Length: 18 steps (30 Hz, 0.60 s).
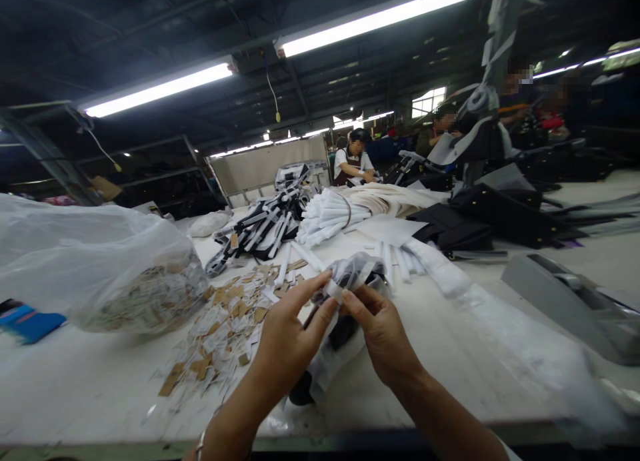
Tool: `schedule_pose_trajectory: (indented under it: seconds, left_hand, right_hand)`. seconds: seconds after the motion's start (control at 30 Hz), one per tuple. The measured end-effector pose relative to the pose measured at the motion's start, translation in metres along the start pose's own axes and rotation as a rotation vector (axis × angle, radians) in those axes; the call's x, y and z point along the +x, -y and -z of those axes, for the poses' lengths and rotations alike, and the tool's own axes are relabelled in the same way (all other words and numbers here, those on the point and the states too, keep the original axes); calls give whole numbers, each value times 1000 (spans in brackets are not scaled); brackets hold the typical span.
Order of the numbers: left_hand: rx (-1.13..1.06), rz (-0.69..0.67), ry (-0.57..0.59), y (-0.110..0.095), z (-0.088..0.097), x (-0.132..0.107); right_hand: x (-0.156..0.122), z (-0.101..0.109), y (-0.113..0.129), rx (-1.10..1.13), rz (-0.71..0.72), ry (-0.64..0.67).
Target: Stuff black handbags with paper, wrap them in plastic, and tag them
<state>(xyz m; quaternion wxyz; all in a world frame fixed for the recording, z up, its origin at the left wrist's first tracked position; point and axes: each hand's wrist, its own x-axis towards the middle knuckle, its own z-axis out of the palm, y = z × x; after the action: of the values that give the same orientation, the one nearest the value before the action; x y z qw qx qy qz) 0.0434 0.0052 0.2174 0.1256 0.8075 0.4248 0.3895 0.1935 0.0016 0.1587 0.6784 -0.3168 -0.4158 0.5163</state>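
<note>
Both my hands meet over the middle of the white table (90,388). My left hand (290,338) and my right hand (377,331) pinch a small white strip (334,290) between thumb and fingers. The strip belongs to a black item wrapped in clear plastic (345,328) that lies under my hands. Left of my hands, several small brown and white paper tags (220,334) are scattered on the table.
A large clear bag of tags (100,268) sits at the left, with a blue object (27,321) beside it. Bundles of white rolled strips (333,214) and black-and-white straps (260,231) lie further back. Black bags (495,214) and a grey tool (575,301) are at the right. Other people work behind.
</note>
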Motion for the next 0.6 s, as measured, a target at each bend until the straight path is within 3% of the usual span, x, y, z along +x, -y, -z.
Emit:
schedule_pose_trajectory:
  seconds: [0.17,0.27,0.33,0.4,0.5,0.6]
  left_hand:
    - [-89,140,105,3,8,21]
    - [-160,199,110,5,1,22]
    - [-222,278,116,10,-2,20]
    - [-274,379,88,18,-2,18]
    - [-240,462,77,32,-2,19]
    - [-158,466,-6,40,-3,21]
  right_hand:
    - [6,1,8,-17,28,90]
    - [8,9,15,-215,124,106]
    - [11,29,19,-413,217,122]
    - [16,66,25,-609,314,90]
    - [19,158,45,-934,386,-155]
    - [11,266,83,-1221,206,-535]
